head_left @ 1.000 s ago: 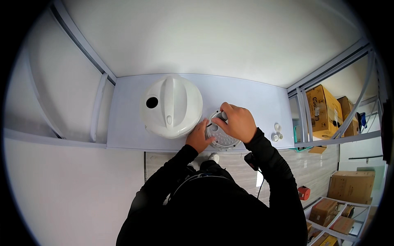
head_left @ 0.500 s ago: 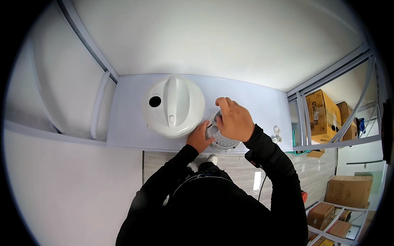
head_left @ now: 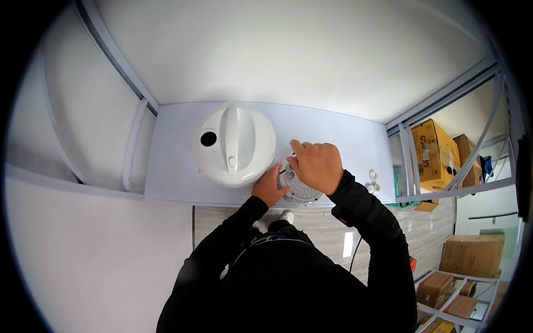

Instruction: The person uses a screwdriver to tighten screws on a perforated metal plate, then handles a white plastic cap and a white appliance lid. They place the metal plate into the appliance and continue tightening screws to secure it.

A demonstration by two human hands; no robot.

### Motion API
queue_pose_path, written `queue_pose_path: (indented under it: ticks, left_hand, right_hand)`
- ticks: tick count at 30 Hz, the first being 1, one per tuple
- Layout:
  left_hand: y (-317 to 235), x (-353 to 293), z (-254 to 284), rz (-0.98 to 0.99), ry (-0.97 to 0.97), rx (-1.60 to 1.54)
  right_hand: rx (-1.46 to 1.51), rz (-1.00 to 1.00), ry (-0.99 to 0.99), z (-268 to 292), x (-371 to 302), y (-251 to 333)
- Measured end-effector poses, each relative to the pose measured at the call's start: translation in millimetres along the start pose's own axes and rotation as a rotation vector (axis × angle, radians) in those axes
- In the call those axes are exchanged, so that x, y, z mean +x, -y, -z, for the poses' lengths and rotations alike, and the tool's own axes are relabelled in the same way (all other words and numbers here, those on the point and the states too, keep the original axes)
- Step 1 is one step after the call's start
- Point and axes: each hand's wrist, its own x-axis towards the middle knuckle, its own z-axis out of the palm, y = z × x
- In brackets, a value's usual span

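We see a round, pale grey-white perforated piece (head_left: 304,192) near the front edge of the table, right of the middle, its face dotted with small holes. Our left hand (head_left: 270,186) rests against its left side, thumb and fingers spread apart, the thumb reaching over the rim. Our right hand (head_left: 319,168) arches over the upper right part of it with the fingers curled narrow; they hide what lies beneath, so we cannot tell whether they grip anything.

Just left of it stands a large white rounded appliance (head_left: 251,145), with a raised ridge along its top and a dark round opening (head_left: 208,139) to the left of that ridge. We cannot tell whether our left hand touches it. Well to the right, a few small white round pieces (head_left: 373,182) sit close together near the right end of the pale table (head_left: 344,125).

Past that end we have a yellow-brown carton (head_left: 435,156) and a teal basket (head_left: 399,190); lower right, a big brown box (head_left: 472,256) stands above a rack (head_left: 463,276) of smaller cartons.
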Motion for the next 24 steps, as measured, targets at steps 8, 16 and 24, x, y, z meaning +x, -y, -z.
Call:
queue_pose_path:
  ticks: [8, 16, 24]
  left_hand:
    - [-3, -1, 1, 0.008, 0.016, -0.074]
    - [1, 1, 0, 0.013, 0.053, -0.085]
    - [6, 0, -3, -0.023, 0.021, -0.015]
  right_hand:
    - [0.135, 0.157, -0.384, -10, -5, 2]
    - [0.044, 0.038, -0.19, -13, -4, 2]
    - [-0.058, -0.073, 0.042, -6, 3, 9]
